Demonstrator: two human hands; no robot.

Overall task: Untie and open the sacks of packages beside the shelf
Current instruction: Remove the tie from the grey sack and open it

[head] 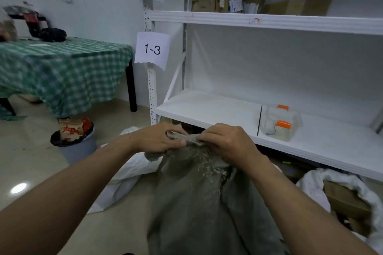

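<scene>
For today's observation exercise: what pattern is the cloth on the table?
The tablecloth has green-and-white checks, shown in the head view.

There is one view, from a wide-angle camera on the person's head. It looks forward and down along both forearms. The left hand and the right hand are near the lens, a little below the middle of the picture, both gripping the top of the grey-green sack, which fills the lower centre. The white shelf stands close, in the right half. The table with the green checked cloth is farther away at the left, and the grey bin stands on the floor before it. Lines at the edges are bent.
</scene>
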